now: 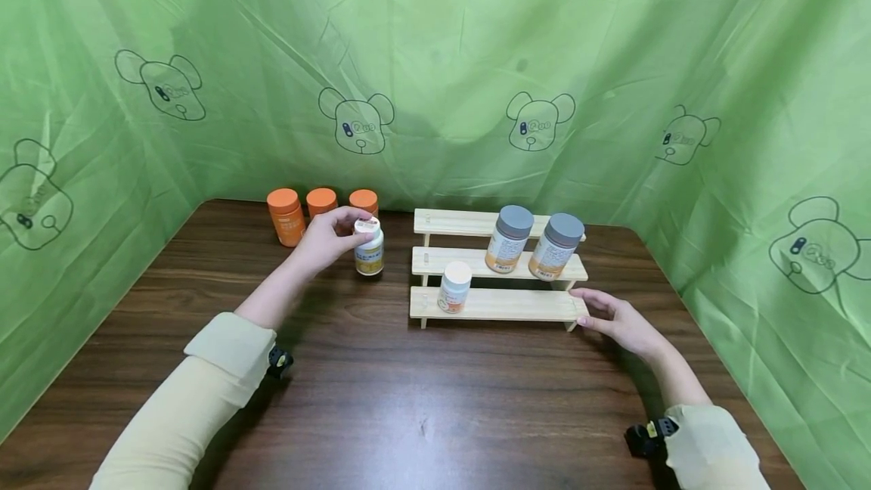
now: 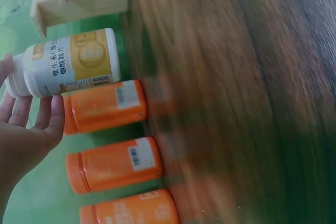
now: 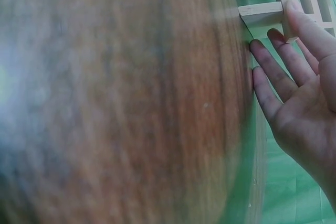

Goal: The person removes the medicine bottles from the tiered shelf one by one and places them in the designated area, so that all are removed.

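My left hand (image 1: 355, 224) grips the white cap of a white and yellow bottle (image 1: 370, 251), which stands upright just left of the wooden three-step rack (image 1: 517, 305). In the left wrist view the bottle (image 2: 73, 62) lies across the frame with my fingers (image 2: 37, 119) at its cap end. My right hand (image 1: 587, 310) rests with straight fingers against the right end of the rack's lowest step; the right wrist view shows those fingers (image 3: 294, 61) touching the rack's end (image 3: 261, 10). It holds nothing.
Two grey-capped bottles (image 1: 509, 239) (image 1: 556, 246) stand on the middle step and a small white-capped bottle (image 1: 454, 287) on the lowest. Three orange bottles (image 1: 286, 216) (image 1: 321, 203) (image 1: 364, 201) line the table's back edge. Green sheeting (image 1: 435, 59) walls in the dark wooden table (image 1: 422, 399).
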Demonstrator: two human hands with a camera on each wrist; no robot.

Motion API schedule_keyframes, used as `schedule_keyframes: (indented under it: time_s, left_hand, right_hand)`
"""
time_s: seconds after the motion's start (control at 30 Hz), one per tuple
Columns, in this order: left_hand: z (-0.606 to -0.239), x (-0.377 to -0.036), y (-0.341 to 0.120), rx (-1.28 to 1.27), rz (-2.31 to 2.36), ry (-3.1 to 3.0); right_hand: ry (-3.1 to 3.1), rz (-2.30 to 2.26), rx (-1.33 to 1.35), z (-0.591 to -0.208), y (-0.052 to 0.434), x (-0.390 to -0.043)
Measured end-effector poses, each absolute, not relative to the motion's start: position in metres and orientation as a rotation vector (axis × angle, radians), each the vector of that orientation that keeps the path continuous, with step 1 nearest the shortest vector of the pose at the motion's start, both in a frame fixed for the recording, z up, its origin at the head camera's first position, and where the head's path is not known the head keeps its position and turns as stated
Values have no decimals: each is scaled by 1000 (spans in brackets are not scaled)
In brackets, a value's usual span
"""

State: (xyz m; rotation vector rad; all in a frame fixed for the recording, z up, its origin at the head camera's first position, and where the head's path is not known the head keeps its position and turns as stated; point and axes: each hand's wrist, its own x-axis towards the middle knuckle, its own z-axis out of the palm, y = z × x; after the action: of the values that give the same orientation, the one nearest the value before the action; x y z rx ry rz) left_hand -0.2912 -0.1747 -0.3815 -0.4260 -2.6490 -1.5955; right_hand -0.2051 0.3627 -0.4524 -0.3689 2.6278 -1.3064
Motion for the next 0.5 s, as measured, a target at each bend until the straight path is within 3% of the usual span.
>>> schedule_keyframes:
  time_s: [0.5]
  left_hand:
    - [-393, -301, -192, -489, -1582, -2717]
  right_hand:
    - [2624, -1330, -385, -452, 363, -205]
